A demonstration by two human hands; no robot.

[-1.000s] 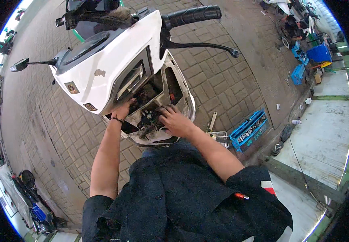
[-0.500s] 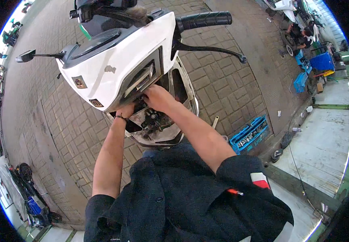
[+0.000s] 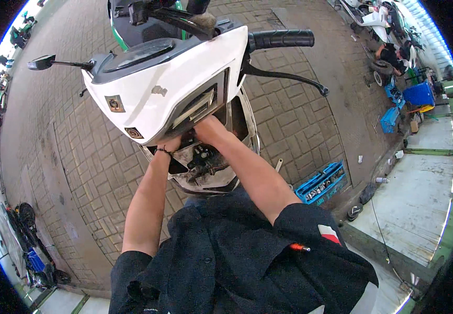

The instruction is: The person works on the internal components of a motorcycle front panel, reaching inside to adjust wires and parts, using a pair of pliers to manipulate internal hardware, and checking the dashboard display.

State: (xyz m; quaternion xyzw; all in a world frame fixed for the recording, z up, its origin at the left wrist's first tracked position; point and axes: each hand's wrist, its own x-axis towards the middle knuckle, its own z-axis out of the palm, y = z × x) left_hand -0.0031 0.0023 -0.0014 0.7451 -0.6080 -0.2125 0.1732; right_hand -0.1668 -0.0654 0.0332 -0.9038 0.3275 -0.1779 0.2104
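A white scooter (image 3: 153,99) stands in front of me, its front body panel tilted up over the opened floor area. My left hand (image 3: 170,145), a dark band at its wrist, reaches under the panel's lower edge; its fingers are hidden. My right hand (image 3: 208,128) also goes up under that panel, fingers out of sight. Below both hands lies the exposed dirty underframe (image 3: 203,170) with dark wiring and brackets. The black handlebar grip (image 3: 281,38) and brake lever (image 3: 289,77) jut out to the right.
A blue plastic crate (image 3: 321,182) of tools sits on the brick paving to my right. A mirror (image 3: 42,62) sticks out left. Parked motorbikes (image 3: 30,246) line the left edge. Another person (image 3: 391,55) crouches by blue crates at the upper right. A concrete ledge (image 3: 420,193) runs along the right.
My right hand has moved from the open floor area up under the white panel, beside my left hand. My view has shifted closer to the scooter.
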